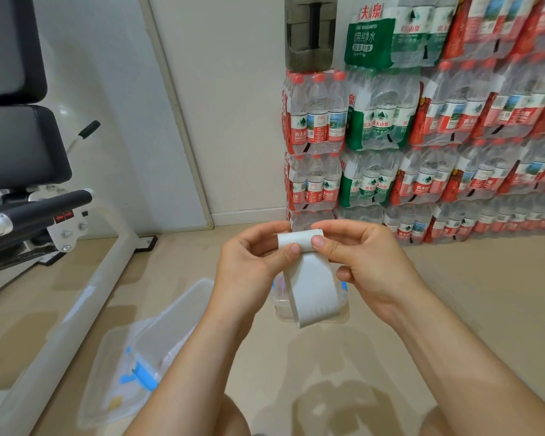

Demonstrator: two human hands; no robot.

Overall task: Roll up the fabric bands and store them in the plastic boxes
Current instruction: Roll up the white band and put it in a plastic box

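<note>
A pale grey fabric band (pixel 314 287) hangs in a loop in front of me, its top end rolled into a small coil. My left hand (pixel 252 262) pinches the left side of the coil with thumb and fingers. My right hand (pixel 362 256) pinches the right side, thumb on top. Below the band, on the floor, sits a small clear plastic box (pixel 280 305) with blue clips, largely hidden by the band. A larger clear plastic box (pixel 170 322) with a blue latch lies on the floor at lower left, partly hidden by my left forearm.
A white exercise machine (pixel 76 272) with black pads fills the left side. Shrink-wrapped packs of water bottles (pixel 422 127) are stacked against the wall at right. The floor is beige. My knees show at the bottom edge.
</note>
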